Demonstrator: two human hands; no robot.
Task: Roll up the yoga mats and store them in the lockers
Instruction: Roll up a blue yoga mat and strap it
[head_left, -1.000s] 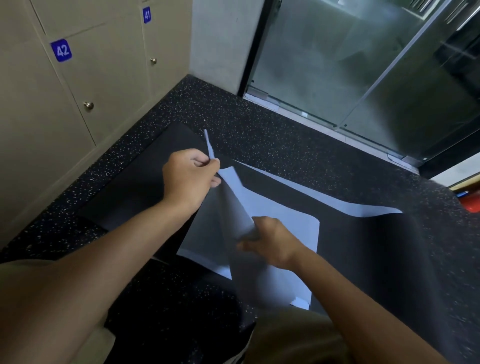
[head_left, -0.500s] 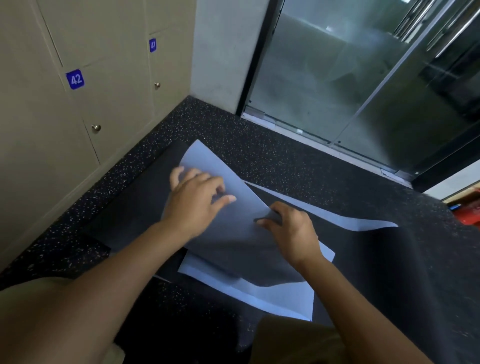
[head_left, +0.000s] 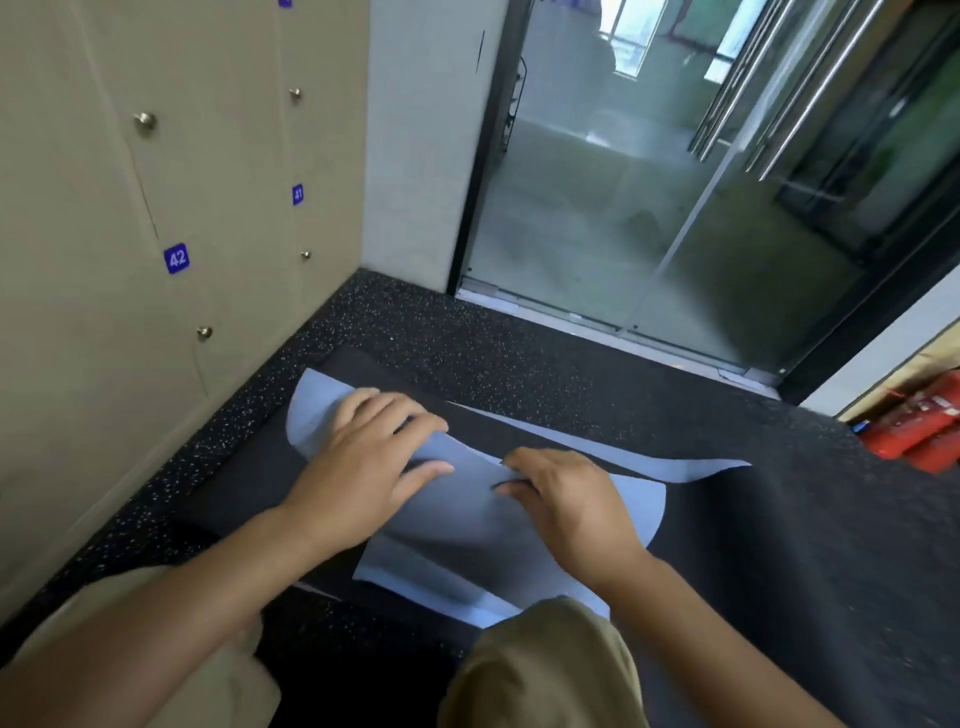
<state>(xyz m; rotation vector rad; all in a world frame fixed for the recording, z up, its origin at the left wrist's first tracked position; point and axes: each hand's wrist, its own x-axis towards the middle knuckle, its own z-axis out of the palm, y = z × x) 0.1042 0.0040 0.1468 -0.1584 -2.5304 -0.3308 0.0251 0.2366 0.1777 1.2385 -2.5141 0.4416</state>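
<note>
Currently the yoga mat (head_left: 779, 545) lies on the speckled floor (head_left: 519, 358), its blue underside folded over at 6 o'clock. The left hand (head_left: 374, 467) presses it with spread fingers; the right hand (head_left: 566, 499) pinches the fold. A tight, square first turn is best started with even pressure across both hands.

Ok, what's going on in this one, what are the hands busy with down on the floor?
A person crouches over a yoga mat, black on one face and pale blue on the other, spread on the speckled floor beside closed lockers. The left hand presses flat on the folded-over end; the right hand pinches its edge. The mat is barely folded, not yet rolled.
</note>
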